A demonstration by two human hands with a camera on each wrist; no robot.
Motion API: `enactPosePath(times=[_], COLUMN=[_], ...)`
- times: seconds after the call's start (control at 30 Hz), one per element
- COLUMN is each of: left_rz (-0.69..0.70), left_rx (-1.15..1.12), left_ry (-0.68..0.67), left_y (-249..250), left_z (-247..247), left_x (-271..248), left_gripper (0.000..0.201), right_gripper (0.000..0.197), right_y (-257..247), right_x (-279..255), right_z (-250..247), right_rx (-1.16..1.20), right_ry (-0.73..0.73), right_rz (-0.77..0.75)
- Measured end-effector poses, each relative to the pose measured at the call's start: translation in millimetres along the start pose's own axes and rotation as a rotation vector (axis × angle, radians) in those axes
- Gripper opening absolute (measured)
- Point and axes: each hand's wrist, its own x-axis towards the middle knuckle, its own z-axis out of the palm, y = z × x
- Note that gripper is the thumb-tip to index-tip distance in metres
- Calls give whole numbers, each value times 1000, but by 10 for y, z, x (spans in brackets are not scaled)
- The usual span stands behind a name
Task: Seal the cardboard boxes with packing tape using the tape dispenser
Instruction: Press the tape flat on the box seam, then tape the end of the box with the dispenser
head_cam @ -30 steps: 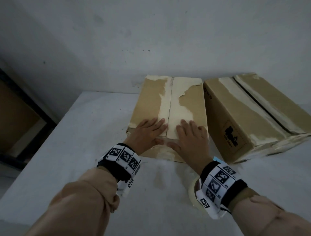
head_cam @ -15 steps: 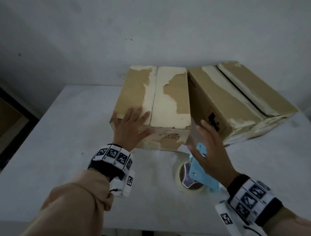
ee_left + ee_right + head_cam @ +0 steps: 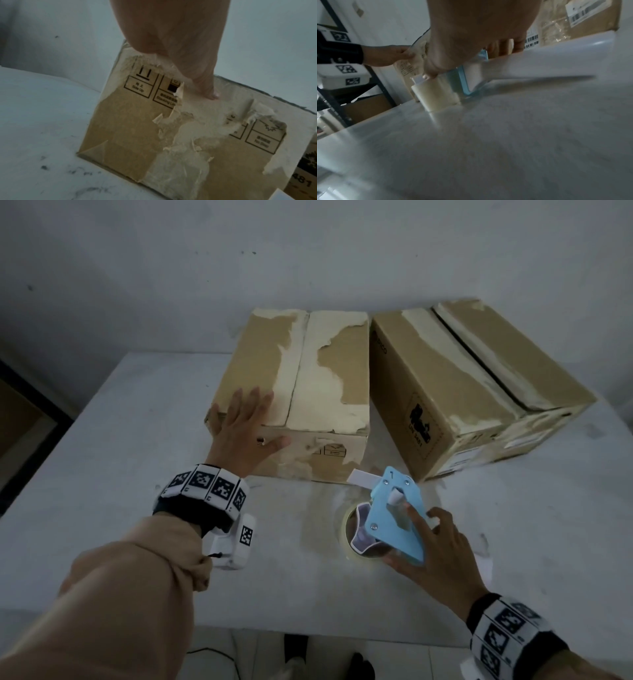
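Two cardboard boxes stand at the back of the white table (image 3: 130,474). The left box (image 3: 329,378) has closed top flaps with torn old tape; the right box (image 3: 455,378) shows a dark open seam. My left hand (image 3: 243,429) lies flat on the left box's near left corner, fingers straight on top and thumb (image 3: 205,88) on the front face (image 3: 128,135). A blue tape dispenser (image 3: 394,508) with a cream tape roll (image 3: 349,529) lies on the table in front of the boxes. My right hand (image 3: 435,553) grips the dispenser, thumb on the roll (image 3: 435,94).
A white wall rises just behind the boxes. A dark shelf frame (image 3: 20,412) stands off the table's left side. The table's front edge (image 3: 308,635) runs close below my arms. A strip of tape (image 3: 363,477) sticks out of the dispenser toward the left box.
My right hand left the top of the left box, came back toward me and closed on the dispenser. My left hand slid to the box's near left corner.
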Motion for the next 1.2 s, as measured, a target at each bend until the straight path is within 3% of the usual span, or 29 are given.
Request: enactPosePath(times=[0.2, 0.43, 0.6, 0.67, 0.77, 0.9, 1.0, 1.1, 1.2], left_rz=[-45, -38, -47, -50, -61, -16, 35, 13, -30], left_rx=[36, 53, 66, 69, 41, -108, -289, -531, -736], left_ry=[20, 46, 37, 18, -26, 20, 117, 66, -21], left_y=[22, 16, 42, 59, 63, 108, 202, 258, 303], left_z=[2, 15, 2, -23, -80, -208, -334, -444, -510], left_x=[-47, -46, -64, -79, -93, -176, -245, -261, -244], left_gripper=[77, 72, 72, 74, 74, 69, 46, 34, 33], right_gripper=[84, 79, 81, 89, 74, 52, 75, 99, 88], right_y=[153, 121, 22, -71, -196, -344, -390, -497, -683], right_x=[-56, 8, -67, -73, -42, 162, 444, 695, 823], right_z=[125, -23, -241, -430, -748, -1055, -1211, -1336, -1414], right_rx=[29, 39, 282, 463, 703, 1029, 1263, 1260, 1237], right_ry=[-56, -90, 11, 25, 89, 216, 135, 81, 153], right_rz=[-119, -173, -221, -133, -73, -176, -216, -259, -288])
